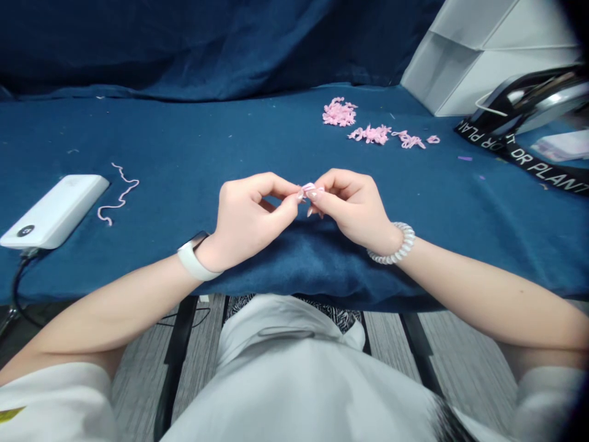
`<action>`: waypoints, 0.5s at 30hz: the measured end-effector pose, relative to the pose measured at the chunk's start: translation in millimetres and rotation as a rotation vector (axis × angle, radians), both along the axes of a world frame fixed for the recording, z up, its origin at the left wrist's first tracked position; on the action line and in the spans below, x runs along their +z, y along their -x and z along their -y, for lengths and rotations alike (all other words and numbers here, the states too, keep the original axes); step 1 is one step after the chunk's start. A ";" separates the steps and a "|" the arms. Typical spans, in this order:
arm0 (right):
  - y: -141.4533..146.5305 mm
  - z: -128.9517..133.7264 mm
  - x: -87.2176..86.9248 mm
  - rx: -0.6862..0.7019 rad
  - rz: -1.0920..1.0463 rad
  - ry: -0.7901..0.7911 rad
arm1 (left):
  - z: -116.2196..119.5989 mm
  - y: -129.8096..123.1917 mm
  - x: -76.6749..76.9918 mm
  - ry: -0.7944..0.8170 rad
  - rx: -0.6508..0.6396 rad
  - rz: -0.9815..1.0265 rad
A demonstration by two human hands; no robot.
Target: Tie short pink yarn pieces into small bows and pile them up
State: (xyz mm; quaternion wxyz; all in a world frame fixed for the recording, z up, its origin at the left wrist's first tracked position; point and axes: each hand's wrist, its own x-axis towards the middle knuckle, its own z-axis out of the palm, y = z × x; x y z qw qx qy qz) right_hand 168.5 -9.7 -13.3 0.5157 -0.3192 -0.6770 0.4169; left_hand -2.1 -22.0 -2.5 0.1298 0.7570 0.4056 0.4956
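Observation:
Over the front part of the blue cloth (193, 147), my left hand (251, 218) and my right hand (356, 205) meet fingertip to fingertip. Both pinch one small piece of pink yarn (308, 187) between thumb and index finger. Most of that piece is hidden by the fingers, so its shape is hard to make out. Farther back to the right lie a pile of small pink yarn pieces (339, 113) and a second, looser cluster (372, 134). A wavy loose strand of pink yarn (122, 195) rests on the cloth to the left.
A white power bank (57, 209) with a black cable (17, 285) sits at the left. White storage boxes (478, 58) stand at the back right. Before them are a black strap with white lettering (529, 161) and a dark device (529, 98). Blue fabric (207, 46) hangs behind.

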 end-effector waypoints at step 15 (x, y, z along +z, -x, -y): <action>4.8 4.5 -0.6 -0.088 0.006 -0.055 | -2.4 -0.1 -4.1 -0.351 0.038 -0.106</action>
